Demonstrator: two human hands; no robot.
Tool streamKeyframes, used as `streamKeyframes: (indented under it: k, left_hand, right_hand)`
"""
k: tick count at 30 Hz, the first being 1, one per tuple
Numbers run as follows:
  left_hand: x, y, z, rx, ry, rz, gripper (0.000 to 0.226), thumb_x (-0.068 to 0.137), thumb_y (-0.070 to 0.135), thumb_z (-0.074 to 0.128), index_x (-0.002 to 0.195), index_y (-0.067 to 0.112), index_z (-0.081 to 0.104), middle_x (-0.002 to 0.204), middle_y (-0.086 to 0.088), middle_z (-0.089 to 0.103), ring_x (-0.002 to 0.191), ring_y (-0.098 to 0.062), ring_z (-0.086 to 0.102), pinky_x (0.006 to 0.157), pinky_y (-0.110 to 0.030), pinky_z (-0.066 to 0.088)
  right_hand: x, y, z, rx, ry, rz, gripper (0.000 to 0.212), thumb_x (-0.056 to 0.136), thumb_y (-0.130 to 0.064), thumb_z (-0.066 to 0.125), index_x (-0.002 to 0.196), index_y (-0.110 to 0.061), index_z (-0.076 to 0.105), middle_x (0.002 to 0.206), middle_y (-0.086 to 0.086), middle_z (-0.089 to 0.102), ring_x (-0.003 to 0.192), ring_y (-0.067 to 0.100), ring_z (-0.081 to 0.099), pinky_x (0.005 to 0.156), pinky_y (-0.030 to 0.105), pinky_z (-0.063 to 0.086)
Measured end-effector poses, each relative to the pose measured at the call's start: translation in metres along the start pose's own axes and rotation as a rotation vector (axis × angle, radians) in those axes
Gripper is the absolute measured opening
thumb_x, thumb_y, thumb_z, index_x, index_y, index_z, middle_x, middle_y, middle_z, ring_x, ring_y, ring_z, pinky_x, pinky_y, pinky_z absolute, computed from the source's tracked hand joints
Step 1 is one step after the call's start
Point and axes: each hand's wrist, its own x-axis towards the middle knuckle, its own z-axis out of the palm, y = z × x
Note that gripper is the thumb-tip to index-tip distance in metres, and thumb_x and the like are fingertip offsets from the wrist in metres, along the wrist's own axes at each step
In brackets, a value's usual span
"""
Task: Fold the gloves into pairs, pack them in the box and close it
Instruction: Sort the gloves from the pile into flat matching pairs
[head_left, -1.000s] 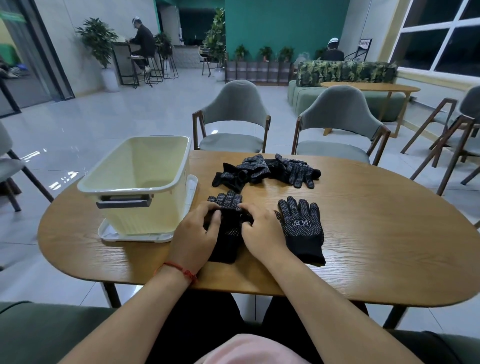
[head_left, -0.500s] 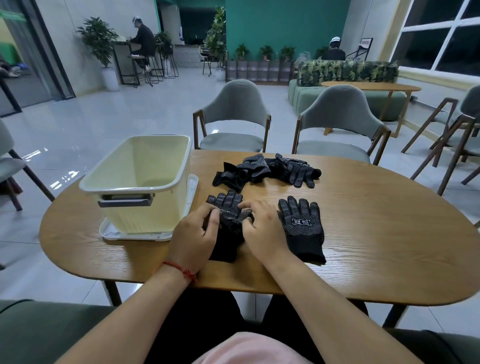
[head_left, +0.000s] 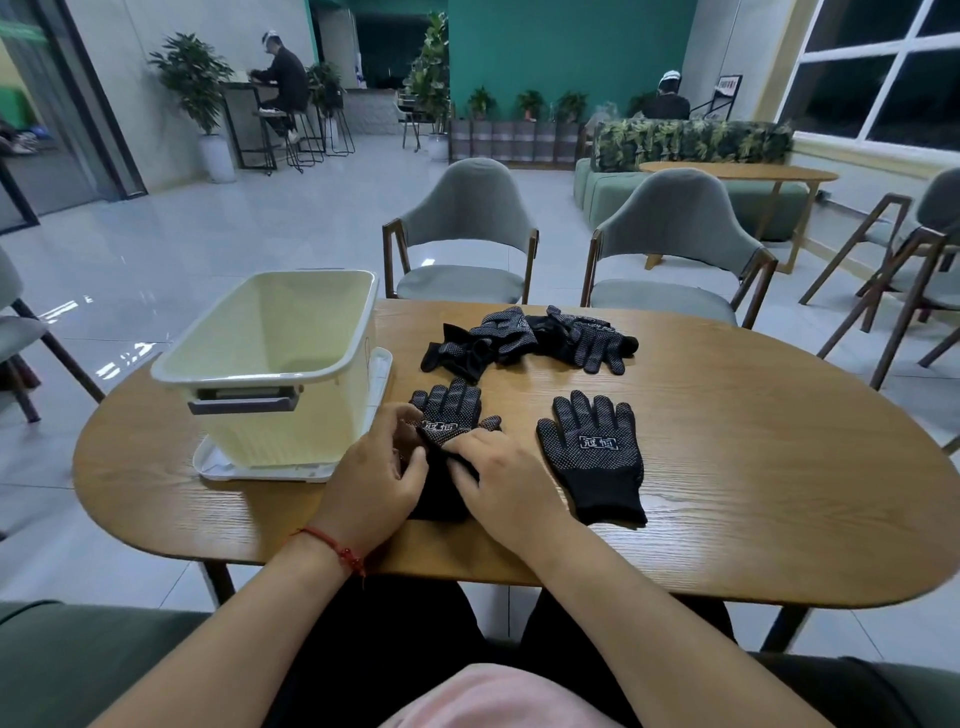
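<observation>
Box (head_left: 280, 431): open, at the left of the table.
Left hand (head_left: 374, 483): pinches the near glove's (head_left: 449, 410) left edge.
Near glove: centre; light, limp knit with probably grippy dots; best held by the cuff.
Right hand (head_left: 506, 478): pinches its fold.
Flat glove (head_left: 592, 457): just right, untouched.

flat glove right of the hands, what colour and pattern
Black glove with small white dots and a white label; head view.

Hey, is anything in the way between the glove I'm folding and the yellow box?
Nothing visible. The glove lies just right of the open pale-yellow box, with only bare table between. The box stands on its lid, so the glove need only clear the rim.
</observation>
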Motion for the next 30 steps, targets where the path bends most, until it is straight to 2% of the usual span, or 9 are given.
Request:
streamKeyframes:
  k: [3,5,8,14,18,22,25,28,30]
  left_hand:
    - [0.0,-0.005,0.001,0.107,-0.078,-0.066,0.054,0.089,0.013,0.069,0.136,0.028,0.048,0.079,0.011,0.055,0.071,-0.014,0.061,0.067,-0.022,0.046]
    - [0.0,-0.008,0.001,0.153,-0.129,-0.046,0.059,0.084,0.012,0.069,0.137,0.03,0.05,0.077,0.012,0.047,0.075,-0.02,0.056,0.074,-0.025,0.043]
    - [0.001,-0.008,0.0,0.162,-0.138,-0.047,0.063,0.08,0.009,0.07,0.136,0.032,0.052,0.079,0.017,0.047,0.068,-0.007,0.047,0.075,-0.026,0.043]
    - [0.0,-0.004,-0.004,0.139,-0.129,-0.064,0.071,0.077,0.004,0.07,0.141,0.03,0.055,0.069,0.012,0.048,0.065,0.003,0.055,0.062,-0.009,0.038]
    - [0.001,-0.006,-0.004,0.135,-0.123,-0.059,0.063,0.077,0.004,0.071,0.134,0.029,0.06,0.088,0.016,0.059,0.074,0.004,0.057,0.068,-0.006,0.041]
    - [0.002,-0.008,-0.003,0.105,-0.064,-0.071,0.055,0.076,-0.001,0.07,0.125,0.025,0.067,0.109,0.01,0.07,0.09,0.005,0.061,0.078,0.003,0.038]
    - [0.002,-0.01,-0.002,0.085,-0.018,-0.103,0.047,0.077,-0.002,0.069,0.115,0.027,0.07,0.104,0.012,0.073,0.094,-0.004,0.067,0.079,0.001,0.041]
    - [0.002,-0.013,-0.001,0.051,0.028,-0.116,0.037,0.081,0.004,0.075,0.107,0.03,0.072,0.098,0.015,0.075,0.093,-0.002,0.07,0.083,-0.011,0.051]
    - [0.002,-0.015,-0.001,0.051,0.042,-0.128,0.034,0.082,0.006,0.078,0.105,0.03,0.073,0.096,0.016,0.076,0.092,-0.002,0.071,0.081,-0.008,0.05]
  right_hand:
    - [0.0,0.001,0.002,0.017,0.031,0.001,0.024,0.103,-0.03,0.057,0.12,-0.023,0.073,0.113,-0.007,0.073,0.105,0.018,0.064,0.093,0.041,0.055]
    - [-0.001,0.0,0.001,0.035,0.055,-0.019,0.024,0.104,-0.027,0.057,0.121,-0.022,0.073,0.116,-0.007,0.072,0.109,0.016,0.064,0.095,0.037,0.055]
    - [-0.001,-0.001,0.0,0.048,0.087,-0.079,0.022,0.105,-0.02,0.06,0.123,-0.019,0.072,0.122,-0.005,0.072,0.114,0.016,0.064,0.1,0.03,0.053]
    - [-0.002,-0.001,-0.002,0.122,0.082,-0.059,0.023,0.104,-0.019,0.058,0.121,-0.016,0.073,0.119,-0.003,0.075,0.112,0.018,0.068,0.097,0.037,0.055]
    - [-0.003,-0.002,-0.005,0.158,0.006,-0.032,0.023,0.104,-0.02,0.056,0.12,-0.018,0.072,0.116,-0.003,0.075,0.11,0.017,0.067,0.096,0.039,0.055]
    - [-0.004,-0.003,-0.007,0.169,-0.067,-0.003,0.017,0.104,-0.02,0.056,0.116,-0.022,0.069,0.109,-0.004,0.073,0.102,0.016,0.064,0.091,0.041,0.054]
    - [-0.005,-0.003,-0.007,0.164,-0.067,0.0,0.015,0.102,-0.021,0.057,0.112,-0.022,0.068,0.106,-0.004,0.073,0.101,0.016,0.064,0.09,0.042,0.054]
    - [-0.005,-0.004,-0.007,0.168,-0.064,0.007,0.015,0.098,-0.022,0.058,0.109,-0.021,0.069,0.104,-0.003,0.073,0.098,0.016,0.064,0.089,0.042,0.054]
    - [-0.005,-0.004,-0.006,0.169,-0.054,0.007,0.016,0.097,-0.023,0.058,0.108,-0.021,0.07,0.105,-0.004,0.074,0.099,0.016,0.066,0.089,0.042,0.055]
